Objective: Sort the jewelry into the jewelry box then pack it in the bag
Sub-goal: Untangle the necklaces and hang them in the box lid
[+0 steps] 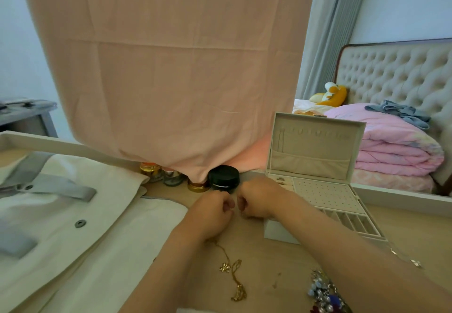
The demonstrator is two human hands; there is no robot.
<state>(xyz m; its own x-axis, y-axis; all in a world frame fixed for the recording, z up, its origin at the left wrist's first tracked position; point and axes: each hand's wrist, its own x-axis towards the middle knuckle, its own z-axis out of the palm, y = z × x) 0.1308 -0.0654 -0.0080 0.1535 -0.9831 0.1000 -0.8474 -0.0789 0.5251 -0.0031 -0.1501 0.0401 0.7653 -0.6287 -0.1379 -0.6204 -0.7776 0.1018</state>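
Observation:
A white jewelry box (pixel 325 197) stands open at the right, lid upright, with a dotted earring panel and several slots. My left hand (pixel 210 212) and my right hand (pixel 256 200) meet just left of the box, fingers curled, pinching a thin gold chain between them. That chain trails down to a gold necklace with a bow pendant (pixel 224 267). Another gold chain (pixel 238 290) lies below it. A beaded bracelet pile (pixel 325 293) sits beside my right forearm. A cream bag with grey straps (pixel 68 210) lies at the left.
A black-lidded jar (pixel 223 178) and several small gold-lidded jars (pixel 151 169) stand at the back of the wooden table under a hanging pink cloth (pixel 171 68). A silver piece (pixel 415 262) lies at the right. A bed with pink quilts is behind.

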